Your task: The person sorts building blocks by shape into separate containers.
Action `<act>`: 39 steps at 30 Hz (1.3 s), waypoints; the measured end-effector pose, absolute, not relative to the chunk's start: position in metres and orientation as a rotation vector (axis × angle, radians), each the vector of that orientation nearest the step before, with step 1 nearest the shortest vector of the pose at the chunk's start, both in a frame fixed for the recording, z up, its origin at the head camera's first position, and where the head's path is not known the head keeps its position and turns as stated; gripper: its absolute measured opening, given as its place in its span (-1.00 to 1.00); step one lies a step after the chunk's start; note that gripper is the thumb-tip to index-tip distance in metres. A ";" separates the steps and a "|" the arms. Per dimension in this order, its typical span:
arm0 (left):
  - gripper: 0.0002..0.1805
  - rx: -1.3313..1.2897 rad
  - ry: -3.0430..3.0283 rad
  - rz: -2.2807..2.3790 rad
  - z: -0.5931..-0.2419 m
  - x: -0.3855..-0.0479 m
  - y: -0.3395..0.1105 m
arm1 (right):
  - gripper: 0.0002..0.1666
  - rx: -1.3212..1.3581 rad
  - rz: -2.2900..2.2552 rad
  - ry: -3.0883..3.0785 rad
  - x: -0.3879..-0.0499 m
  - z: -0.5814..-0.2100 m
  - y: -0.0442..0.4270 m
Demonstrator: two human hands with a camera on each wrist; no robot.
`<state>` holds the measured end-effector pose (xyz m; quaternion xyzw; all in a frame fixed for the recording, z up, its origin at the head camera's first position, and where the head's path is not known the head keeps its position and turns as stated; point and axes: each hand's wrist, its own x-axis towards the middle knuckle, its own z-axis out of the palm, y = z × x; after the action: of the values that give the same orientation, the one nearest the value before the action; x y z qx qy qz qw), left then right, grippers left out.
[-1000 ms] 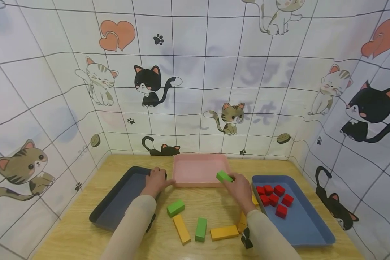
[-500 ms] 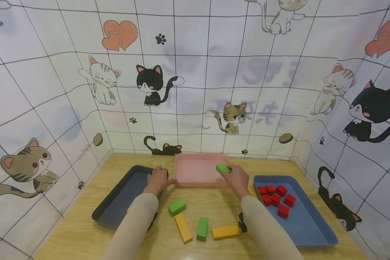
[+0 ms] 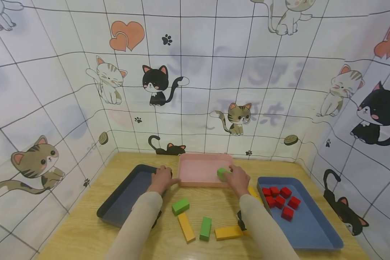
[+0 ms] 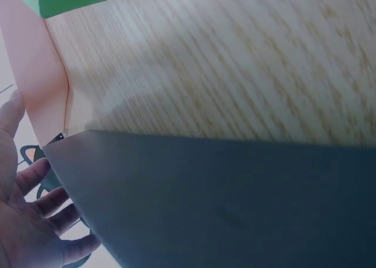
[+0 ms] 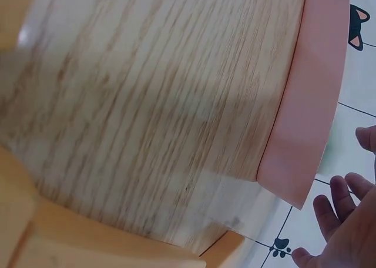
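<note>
At the back stands a pink tray [image 3: 198,186]. A green block [image 3: 222,173] is at its right end, and my right hand [image 3: 239,181] is beside it, fingers slightly bent. The right wrist view shows that hand's thumb and fingers spread apart with nothing between them. My left hand [image 3: 162,179] is at the far right corner of a dark grey tray [image 3: 118,187]. In the left wrist view its fingers spread along that tray's edge, the thumb by the pink tray's wall. Whether the fingertips touch either tray is unclear.
On the wooden table lie two more green blocks [image 3: 180,206] and several yellow blocks [image 3: 229,233], some partly behind my right arm. A blue tray [image 3: 315,216] at the right holds several red cubes [image 3: 287,213]. A cat-patterned cloth [image 3: 195,72] rises behind the table.
My right hand has lowered the green block into the right end of the pink tray and its fingers have loosened. My left hand stays at the dark tray. The head view has swung slightly left.
</note>
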<state>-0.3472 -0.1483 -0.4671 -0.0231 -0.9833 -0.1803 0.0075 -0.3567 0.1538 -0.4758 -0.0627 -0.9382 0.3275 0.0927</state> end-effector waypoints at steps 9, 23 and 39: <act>-0.25 -0.073 -3.075 -0.579 -0.466 -0.347 -0.149 | -0.39 -0.128 0.993 -2.781 -0.355 -0.473 0.152; -0.26 -0.079 -3.058 -0.603 -0.470 -0.348 -0.153 | -0.41 0.233 0.979 -2.772 -0.345 -0.462 0.138; -0.31 -0.086 -3.053 -0.584 -0.469 -0.347 -0.150 | -0.51 0.792 1.120 -2.816 -0.323 -0.467 0.115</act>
<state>-0.3470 -0.1496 -0.4695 -0.0278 -0.9817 -0.1877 0.0158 -0.3233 0.1151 -0.4671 0.2529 -0.8990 0.3576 0.0046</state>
